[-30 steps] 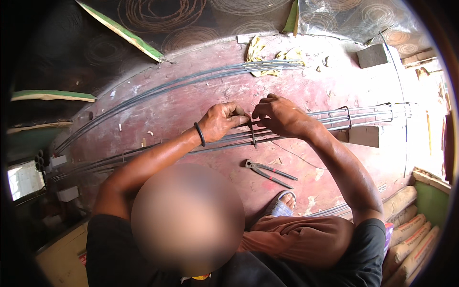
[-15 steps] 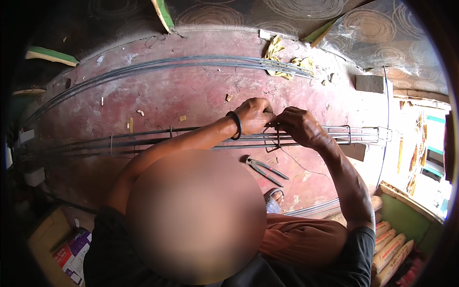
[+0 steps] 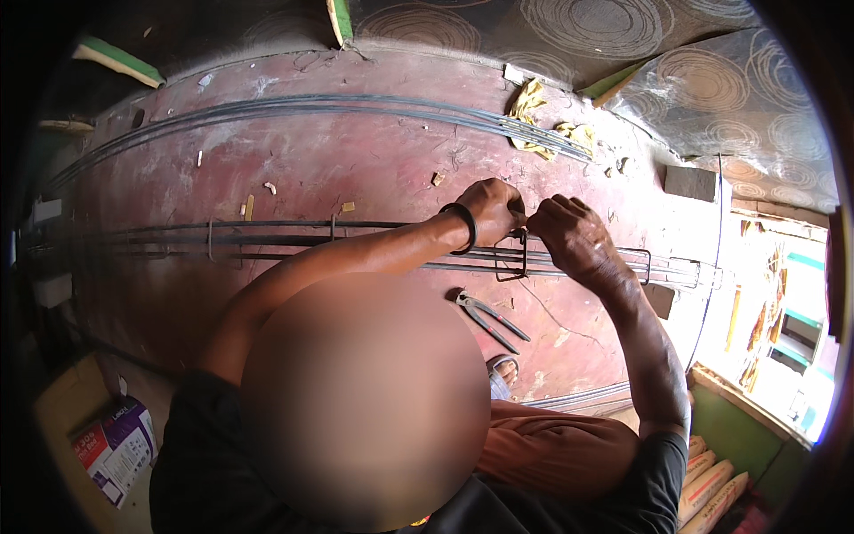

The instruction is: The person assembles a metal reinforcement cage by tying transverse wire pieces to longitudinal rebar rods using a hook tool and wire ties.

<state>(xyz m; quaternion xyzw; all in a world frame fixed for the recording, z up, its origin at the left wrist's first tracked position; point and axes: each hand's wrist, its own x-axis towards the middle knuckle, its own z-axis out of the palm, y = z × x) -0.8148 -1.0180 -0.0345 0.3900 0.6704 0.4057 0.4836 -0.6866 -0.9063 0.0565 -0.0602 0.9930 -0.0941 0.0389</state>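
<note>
My left hand (image 3: 491, 212), with a dark band at the wrist, is closed with its fingertips just above a long cage of steel rebar (image 3: 276, 238). My right hand (image 3: 574, 238) is also closed, close beside the left one. Whatever is pinched in the fingers is too small and too hidden to make out. Right below the hands, a bent square steel stirrup (image 3: 525, 258) stands around the long bars. Black-handled end-cutting pincers (image 3: 489, 318) lie on the floor on the near side of the cage.
Several loose steel bars (image 3: 294, 102) lie across the far floor, their right ends by yellow cloth (image 3: 529, 102). Concrete blocks (image 3: 690, 182) sit at the right. A cardboard box (image 3: 67, 405) is at the lower left, and long paper-wrapped packs (image 3: 712, 494) are at the lower right.
Both hands have lifted slightly off the bars and shifted a little to the right, showing more of the stirrup's top. The fingers have drawn slightly apart. The whole view has tilted a little.
</note>
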